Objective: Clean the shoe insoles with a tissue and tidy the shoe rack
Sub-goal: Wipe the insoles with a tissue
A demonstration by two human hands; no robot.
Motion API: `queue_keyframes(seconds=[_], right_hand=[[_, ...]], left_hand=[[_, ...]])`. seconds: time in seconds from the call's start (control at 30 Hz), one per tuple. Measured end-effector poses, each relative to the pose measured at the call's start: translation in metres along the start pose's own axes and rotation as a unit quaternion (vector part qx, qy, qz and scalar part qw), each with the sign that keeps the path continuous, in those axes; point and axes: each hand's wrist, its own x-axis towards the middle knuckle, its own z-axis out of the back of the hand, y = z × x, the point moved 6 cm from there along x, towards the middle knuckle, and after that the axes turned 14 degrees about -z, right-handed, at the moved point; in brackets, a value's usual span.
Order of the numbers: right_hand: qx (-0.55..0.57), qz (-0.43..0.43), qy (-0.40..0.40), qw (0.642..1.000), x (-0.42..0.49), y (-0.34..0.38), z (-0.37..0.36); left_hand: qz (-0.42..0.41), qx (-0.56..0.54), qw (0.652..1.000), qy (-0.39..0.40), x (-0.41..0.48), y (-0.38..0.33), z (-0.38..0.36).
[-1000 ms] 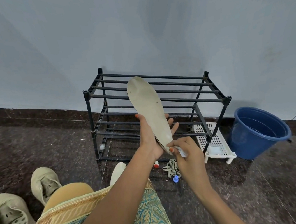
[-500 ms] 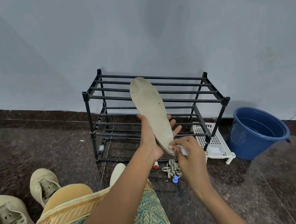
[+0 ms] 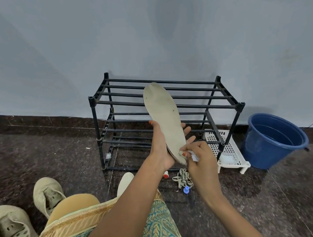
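My left hand (image 3: pixel 162 147) grips a beige insole (image 3: pixel 164 115) near its heel and holds it upright in front of the black shoe rack (image 3: pixel 169 104). A second layer edge shows behind the heel. My right hand (image 3: pixel 200 159) pinches a small white tissue (image 3: pixel 193 156) against the insole's heel end. The rack's bars carry nothing. Two beige shoes (image 3: pixel 11 233) (image 3: pixel 47 194) lie on the floor at the left, without laces.
A blue bucket (image 3: pixel 274 140) stands right of the rack. A white perforated plastic stand (image 3: pixel 228 152) sits beside the rack's right leg. Loose laces (image 3: pixel 182 178), a red-capped piece (image 3: pixel 165 175) and a blue cap (image 3: pixel 186 190) lie on the floor. My knee is at the bottom left.
The insole has shifted slightly to the right and stands a bit steeper. My right hand stays at the heel with the tissue.
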Motion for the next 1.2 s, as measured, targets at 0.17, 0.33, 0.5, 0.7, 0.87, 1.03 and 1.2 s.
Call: queue_keyframes(seconds=[0.17,0.33,0.5,0.7,0.87,1.03,1.2], right_hand=[[0.002,0.013,-0.008,1.000,0.004,0.004,0.002],[-0.001,0.013,-0.027,1.000,0.013,0.007,0.002],[0.001,0.023,-0.042,0.999,0.019,0.011,0.004],[-0.015,0.034,-0.007,0.999,-0.002,0.004,-0.005],[-0.013,0.033,-0.015,0.999,-0.002,0.003,-0.002],[0.001,0.024,-0.041,0.999,0.015,0.010,0.002],[0.005,0.002,-0.049,0.999,0.028,0.011,-0.001]], left_hand=[[0.007,0.012,1.000,0.007,0.001,0.001,0.000],[0.044,0.061,0.997,0.015,-0.002,0.004,-0.002],[0.052,0.067,0.996,0.032,-0.003,0.007,-0.002],[0.009,0.024,1.000,0.011,0.003,0.002,0.002],[0.011,0.050,0.998,0.023,0.002,0.004,0.000],[0.061,0.107,0.991,0.056,-0.002,0.010,-0.002],[0.064,0.119,0.989,0.058,-0.003,0.011,0.000]])
